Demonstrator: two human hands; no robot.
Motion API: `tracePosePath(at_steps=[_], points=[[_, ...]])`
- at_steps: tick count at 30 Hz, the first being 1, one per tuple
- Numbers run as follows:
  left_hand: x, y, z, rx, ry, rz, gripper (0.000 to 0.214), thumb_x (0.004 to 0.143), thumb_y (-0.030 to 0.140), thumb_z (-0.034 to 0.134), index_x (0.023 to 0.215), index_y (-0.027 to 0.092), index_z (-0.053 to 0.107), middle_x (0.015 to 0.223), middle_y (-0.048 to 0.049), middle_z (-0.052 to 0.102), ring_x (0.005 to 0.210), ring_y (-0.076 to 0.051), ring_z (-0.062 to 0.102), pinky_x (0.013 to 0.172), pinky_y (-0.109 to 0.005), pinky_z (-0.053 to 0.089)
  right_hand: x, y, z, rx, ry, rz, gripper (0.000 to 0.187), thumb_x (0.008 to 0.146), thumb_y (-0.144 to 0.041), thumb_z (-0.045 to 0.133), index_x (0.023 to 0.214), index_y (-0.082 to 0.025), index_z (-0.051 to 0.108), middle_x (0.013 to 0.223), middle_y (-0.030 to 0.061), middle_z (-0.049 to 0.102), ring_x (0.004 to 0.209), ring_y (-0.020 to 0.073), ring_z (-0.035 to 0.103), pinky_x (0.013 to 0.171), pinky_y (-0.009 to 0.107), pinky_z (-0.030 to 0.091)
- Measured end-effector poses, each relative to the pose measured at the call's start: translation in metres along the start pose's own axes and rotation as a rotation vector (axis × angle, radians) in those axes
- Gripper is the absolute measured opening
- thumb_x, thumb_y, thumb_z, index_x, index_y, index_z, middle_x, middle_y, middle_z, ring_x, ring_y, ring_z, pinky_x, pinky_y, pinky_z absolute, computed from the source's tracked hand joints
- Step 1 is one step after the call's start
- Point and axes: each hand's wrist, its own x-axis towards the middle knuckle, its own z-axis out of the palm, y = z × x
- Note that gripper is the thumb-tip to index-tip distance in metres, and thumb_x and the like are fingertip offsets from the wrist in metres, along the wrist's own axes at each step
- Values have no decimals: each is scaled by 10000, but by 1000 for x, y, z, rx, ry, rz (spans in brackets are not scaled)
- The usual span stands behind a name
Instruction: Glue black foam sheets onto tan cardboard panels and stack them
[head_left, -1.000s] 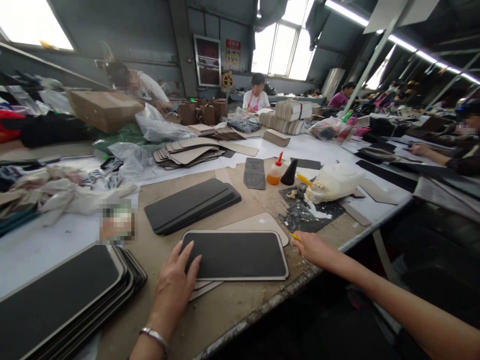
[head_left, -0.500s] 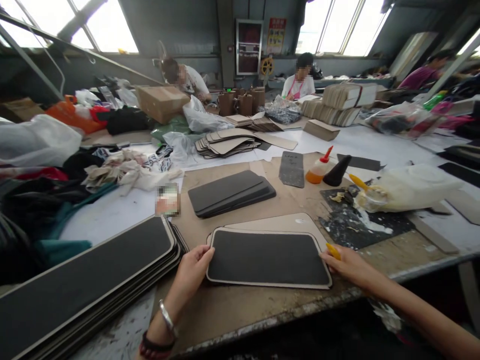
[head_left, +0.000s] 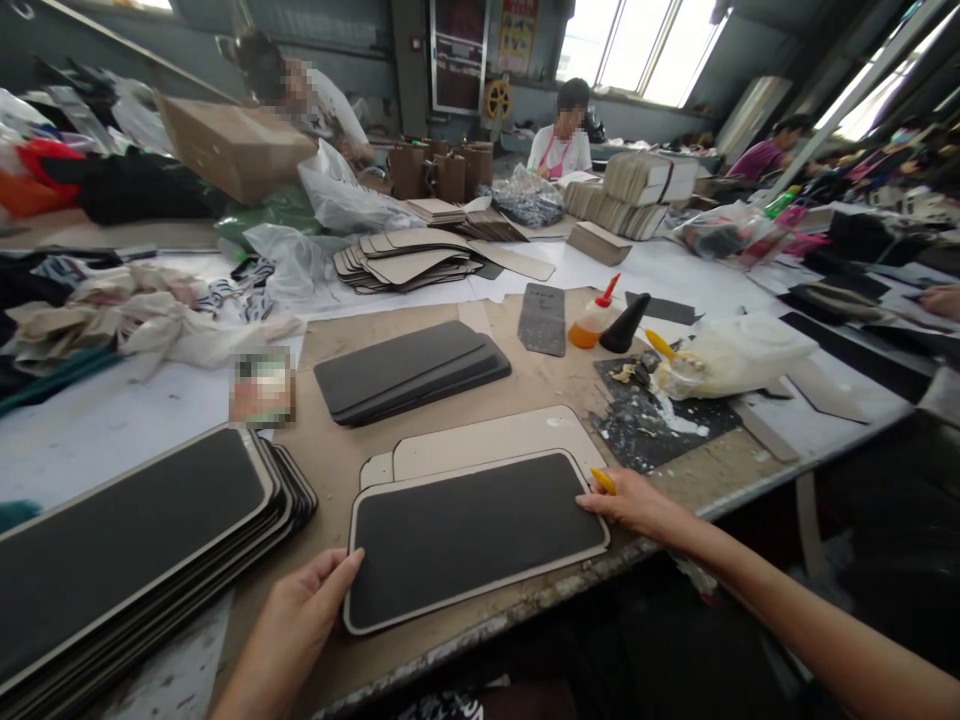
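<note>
We pinch the left end of a dark panel with a pale border [head_left: 472, 545] in our left hand [head_left: 309, 598], thumb on top, and grasp its right end in our right hand [head_left: 631, 498], which also keeps hold of a yellow tool [head_left: 604, 481]. The panel spans the space between our hands, partly covering a pale board [head_left: 487, 445] just beyond them. Left of our left hand we have a stack of bordered panels [head_left: 135, 540]; farther ahead, between both hands, lie loose dark sheets [head_left: 405, 370].
</note>
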Motion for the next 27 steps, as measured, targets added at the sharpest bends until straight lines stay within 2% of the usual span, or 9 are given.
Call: tracePosePath(at_steps=[6,12,17,21,27], points=[[4,-4,-1,92,14,34,539,458,686,679,564,165,591,487,21,535,470,-121,447,437,-206,359,1,1,-1,-29,-11,10,258,672,-405,513,591,-198,382,512,-55,390,494,95,366,492,234,268],[4,-3,0,193,62,106,536,481,708,639,522,179,560,455,19,498,469,-150,477,411,-222,362,4,3,1,11,-19,27,264,666,-422,518,589,-192,415,519,-36,448,499,107,403,493,236,295],[3,-1,0,196,46,70,579,472,731,606,551,159,569,492,4,521,488,-141,469,445,-224,377,6,6,1,21,-10,-21,317,622,-486,540,572,-193,430,525,-28,456,516,117,404,504,246,307],[3,2,2,154,21,55,537,525,688,596,604,161,526,483,37,465,425,-108,420,389,-213,348,8,8,1,-6,-1,-32,365,604,-539,536,546,-203,408,493,-31,430,503,119,384,494,250,306],[6,0,6,166,53,81,445,573,613,556,592,188,429,453,70,397,366,-90,390,325,-203,334,13,15,2,-50,11,5,386,587,-575,518,526,-212,401,482,-24,421,476,123,375,460,255,295]])
